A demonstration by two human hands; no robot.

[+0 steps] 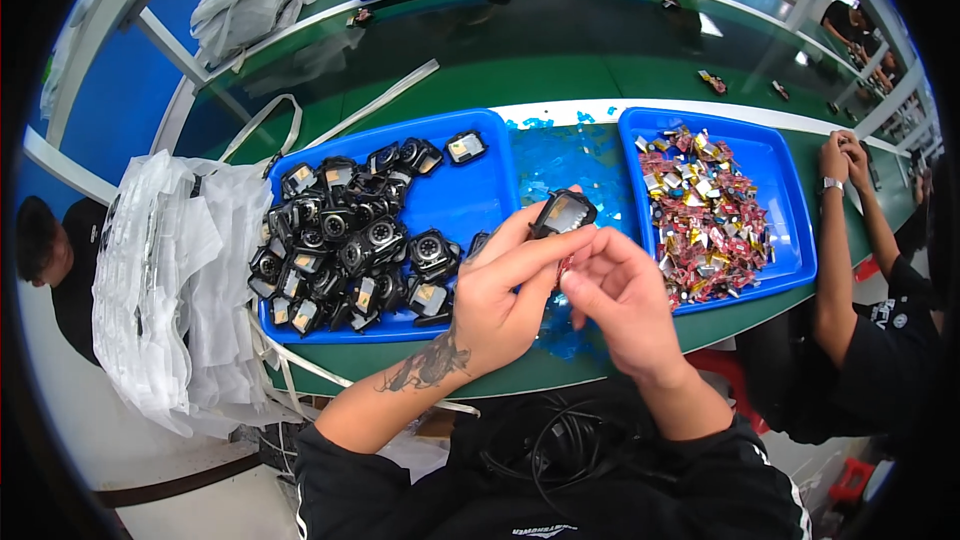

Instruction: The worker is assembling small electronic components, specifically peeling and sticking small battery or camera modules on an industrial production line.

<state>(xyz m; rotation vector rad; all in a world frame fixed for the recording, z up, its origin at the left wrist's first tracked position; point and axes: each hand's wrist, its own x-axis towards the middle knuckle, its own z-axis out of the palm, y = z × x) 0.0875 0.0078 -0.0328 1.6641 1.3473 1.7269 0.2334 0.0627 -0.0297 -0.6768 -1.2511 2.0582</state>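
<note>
I see the black case point(565, 213) at the far side of my paired hands, in the gap between two trays, its pale face tipped upward, likely so it can be looked at. The left hand point(505, 295) grasps it with thumb and fingers, seemingly to steady it. The right hand point(625, 290) pinches a red bit point(565, 267) just on the case's near side; fingers hide whether the two join. The left tray point(468, 180) holds more cases point(382, 232), the right tray point(793, 225) loose red, gold and silver pieces point(700, 210); I judge they flank the hands for short reaches. Blue scraps point(570, 165) litter the table point(520, 377) between them.
</note>
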